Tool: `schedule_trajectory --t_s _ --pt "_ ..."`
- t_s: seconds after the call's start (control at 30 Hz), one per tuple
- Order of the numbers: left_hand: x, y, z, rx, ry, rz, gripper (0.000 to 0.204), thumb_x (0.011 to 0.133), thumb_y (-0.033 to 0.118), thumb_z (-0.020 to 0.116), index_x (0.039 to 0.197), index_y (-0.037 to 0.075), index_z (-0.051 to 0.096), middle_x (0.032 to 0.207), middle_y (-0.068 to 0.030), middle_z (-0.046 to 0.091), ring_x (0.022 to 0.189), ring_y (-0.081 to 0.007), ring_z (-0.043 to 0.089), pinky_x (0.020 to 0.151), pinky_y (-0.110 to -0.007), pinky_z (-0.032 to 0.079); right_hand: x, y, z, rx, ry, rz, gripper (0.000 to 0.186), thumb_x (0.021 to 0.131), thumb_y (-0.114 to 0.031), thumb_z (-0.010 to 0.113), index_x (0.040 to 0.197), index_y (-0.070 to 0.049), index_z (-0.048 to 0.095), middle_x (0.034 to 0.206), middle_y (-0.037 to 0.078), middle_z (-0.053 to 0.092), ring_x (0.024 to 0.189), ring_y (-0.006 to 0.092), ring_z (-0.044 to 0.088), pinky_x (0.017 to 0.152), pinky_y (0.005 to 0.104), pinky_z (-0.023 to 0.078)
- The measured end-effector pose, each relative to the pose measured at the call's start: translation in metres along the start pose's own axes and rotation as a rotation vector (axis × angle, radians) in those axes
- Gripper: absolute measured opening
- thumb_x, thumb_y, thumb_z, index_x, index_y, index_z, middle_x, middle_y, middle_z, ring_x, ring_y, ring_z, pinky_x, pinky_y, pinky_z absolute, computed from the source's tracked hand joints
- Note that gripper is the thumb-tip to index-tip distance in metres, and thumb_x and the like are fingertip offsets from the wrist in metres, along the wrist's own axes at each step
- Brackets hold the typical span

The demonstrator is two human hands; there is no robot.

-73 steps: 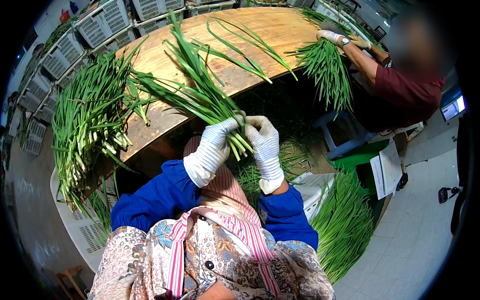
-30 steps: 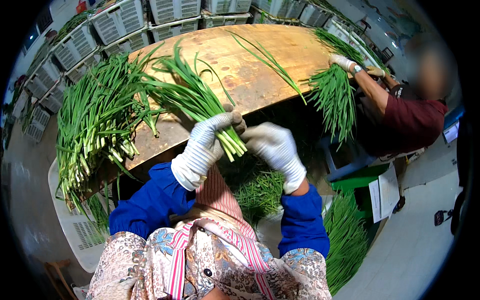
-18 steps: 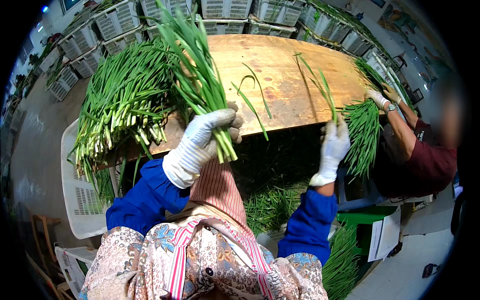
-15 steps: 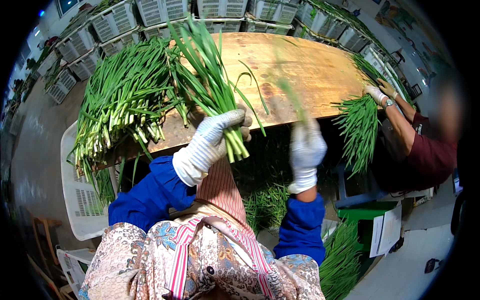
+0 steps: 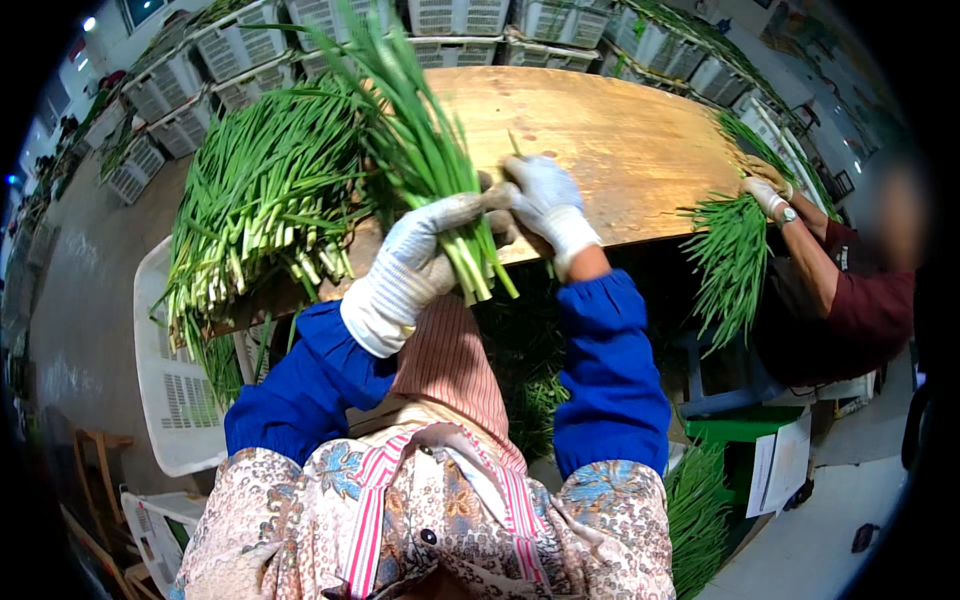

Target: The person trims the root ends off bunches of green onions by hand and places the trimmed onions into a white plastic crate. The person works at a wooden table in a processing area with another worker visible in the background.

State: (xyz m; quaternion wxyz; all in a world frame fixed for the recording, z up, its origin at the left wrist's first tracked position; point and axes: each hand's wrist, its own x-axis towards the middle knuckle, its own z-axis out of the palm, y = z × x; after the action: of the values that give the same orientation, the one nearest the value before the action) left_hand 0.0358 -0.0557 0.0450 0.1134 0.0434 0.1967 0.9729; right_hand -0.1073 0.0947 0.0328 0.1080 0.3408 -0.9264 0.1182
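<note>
A bunch of garlic chives point(image 5: 425, 150) stands upright and tilted in my left hand point(image 5: 415, 255), which is closed round its pale stems. The cut ends stick out below the fist, and the leaf tips are blurred. My right hand point(image 5: 548, 200) is up against the left at the bunch's right side, fingers curled closed. A thin strand pokes out above it and another bit shows below; the fingertips are partly hidden. Both hands wear whitish knit gloves. To the left, a big heap of garlic chives point(image 5: 270, 185) lies on the wooden table point(image 5: 590, 130), stems toward me.
At the right a co-worker's gloved hands point(image 5: 768, 188) hold another chive bunch point(image 5: 730, 245) over the table edge. A white plastic crate point(image 5: 165, 385) stands at lower left, with stacked crates point(image 5: 460, 15) behind the table. More chives point(image 5: 697, 510) and a green bin point(image 5: 735, 428) are at lower right.
My right hand has swung left and up from beside the bunch to meet my left hand. The blurred strands above it have gone from view. The bunch has tilted slightly.
</note>
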Motion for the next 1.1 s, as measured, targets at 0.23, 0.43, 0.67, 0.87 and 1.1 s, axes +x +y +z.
schedule_trajectory --t_s 0.23,0.43,0.67,0.87,1.1 --pt "0.011 -0.025 -0.017 -0.054 -0.078 -0.042 0.032 0.082 0.004 0.063 0.111 0.002 0.05 0.098 -0.0108 0.057 0.083 -0.0218 0.06 0.081 -0.043 0.053 -0.136 0.042 -0.042 -0.082 0.187 0.154 0.017 0.077 -0.024 0.064 0.091 -0.015 0.064 0.088 0.007 0.062 0.087 0.0283 0.06 0.069 0.0393 0.05" --pt "0.018 -0.043 0.008 0.241 0.058 -0.098 0.038 0.081 0.006 0.065 0.115 0.0 0.05 0.097 -0.0148 0.064 0.079 -0.0261 0.067 0.076 -0.043 0.055 -0.109 0.088 -0.054 0.07 0.371 0.158 0.038 0.085 -0.027 0.061 0.116 -0.005 0.058 0.115 0.015 0.059 0.102 0.0303 0.058 0.088 0.0382 0.045" --pt "0.011 -0.133 -0.024 0.526 -0.015 -0.076 0.036 0.076 0.009 0.07 0.108 0.002 0.056 0.087 -0.0064 0.063 0.074 -0.0188 0.062 0.071 -0.032 0.052 -0.174 -0.01 -0.051 1.201 -0.174 0.527 0.044 0.086 -0.018 0.061 0.125 -0.002 0.051 0.102 0.005 0.061 0.09 0.0115 0.057 0.078 0.0271 0.048" --pt "-0.051 -0.172 -0.062 0.399 -0.016 -0.687 0.018 0.08 0.005 0.066 0.096 0.001 0.061 0.08 -0.0085 0.064 0.07 -0.0189 0.063 0.064 -0.028 0.053 -0.231 -0.021 0.034 1.798 -0.165 0.625 0.046 0.079 -0.029 0.071 0.113 0.0 0.057 0.1 0.01 0.064 0.09 0.0176 0.062 0.081 0.0307 0.05" --pt "-0.024 -0.096 -0.039 1.026 -0.3 -0.704 0.027 0.074 0.003 0.066 0.099 0.002 0.06 0.083 -0.0062 0.063 0.064 -0.0154 0.058 0.06 -0.028 0.049 -0.196 -0.046 0.02 2.192 0.121 0.194 0.085 0.075 -0.034 0.074 0.14 -0.003 0.028 0.116 0.015 0.057 0.105 0.0291 0.058 0.093 0.0421 0.046"
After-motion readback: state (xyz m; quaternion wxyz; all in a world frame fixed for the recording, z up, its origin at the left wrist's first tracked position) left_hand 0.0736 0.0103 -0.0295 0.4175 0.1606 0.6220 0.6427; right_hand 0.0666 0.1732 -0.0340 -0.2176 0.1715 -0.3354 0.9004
